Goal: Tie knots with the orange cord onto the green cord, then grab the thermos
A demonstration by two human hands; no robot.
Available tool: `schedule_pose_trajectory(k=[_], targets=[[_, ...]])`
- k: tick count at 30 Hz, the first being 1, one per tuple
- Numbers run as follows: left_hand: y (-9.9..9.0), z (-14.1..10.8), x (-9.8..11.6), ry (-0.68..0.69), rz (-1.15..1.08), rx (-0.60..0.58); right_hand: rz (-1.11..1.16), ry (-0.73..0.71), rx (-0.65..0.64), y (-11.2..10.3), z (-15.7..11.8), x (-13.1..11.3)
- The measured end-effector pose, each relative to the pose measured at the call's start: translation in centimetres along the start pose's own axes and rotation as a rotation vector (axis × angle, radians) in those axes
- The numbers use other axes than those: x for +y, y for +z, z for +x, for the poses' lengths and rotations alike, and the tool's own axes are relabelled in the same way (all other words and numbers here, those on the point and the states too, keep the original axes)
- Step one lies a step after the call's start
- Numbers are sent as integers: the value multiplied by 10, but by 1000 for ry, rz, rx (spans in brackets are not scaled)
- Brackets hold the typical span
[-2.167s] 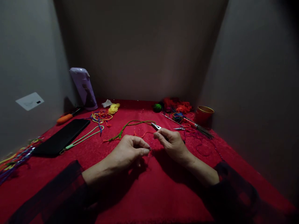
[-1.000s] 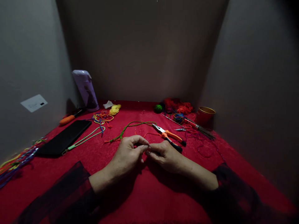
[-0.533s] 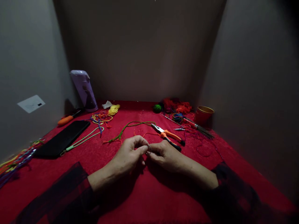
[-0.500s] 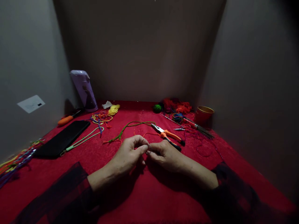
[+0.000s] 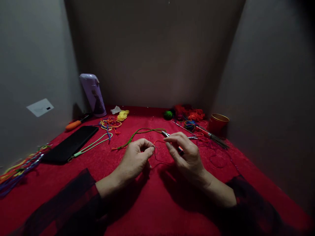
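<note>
My left hand pinches a thin red cord between thumb and forefinger, near the middle of the table. A small loop of the cord shows at those fingertips. To the right, my right hand is raised with thumb and fingers apart, and nothing shows between them. It covers most of the pliers, whose metal jaws stick out beyond the fingers. Behind my left hand a green cord with orange ends curves over the red cloth.
At the left are a black phone, an orange-handled tool, a purple bottle and coloured threads. Yarn, a brush and a red cup stand or lie at the back right.
My right hand has moved right, away from my left fingertips, and its fingers have spread. It now covers the pliers' handles. The whole view has shifted slightly.
</note>
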State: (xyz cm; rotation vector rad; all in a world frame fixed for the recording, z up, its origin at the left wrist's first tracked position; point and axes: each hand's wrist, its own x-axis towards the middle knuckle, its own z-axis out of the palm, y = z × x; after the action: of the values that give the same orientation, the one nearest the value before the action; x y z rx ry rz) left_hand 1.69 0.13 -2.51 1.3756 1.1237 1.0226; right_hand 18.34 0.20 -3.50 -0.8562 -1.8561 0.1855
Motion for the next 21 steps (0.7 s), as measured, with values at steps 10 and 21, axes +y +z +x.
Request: schedule_pose_trajectory(k=[10,21], targets=[[1,2,0,-44,8,38,-283,-115,-201,14,-8,-7],[-4,5,-8,-208,-435,-127,-244,-23,-142,15,-12,-6]])
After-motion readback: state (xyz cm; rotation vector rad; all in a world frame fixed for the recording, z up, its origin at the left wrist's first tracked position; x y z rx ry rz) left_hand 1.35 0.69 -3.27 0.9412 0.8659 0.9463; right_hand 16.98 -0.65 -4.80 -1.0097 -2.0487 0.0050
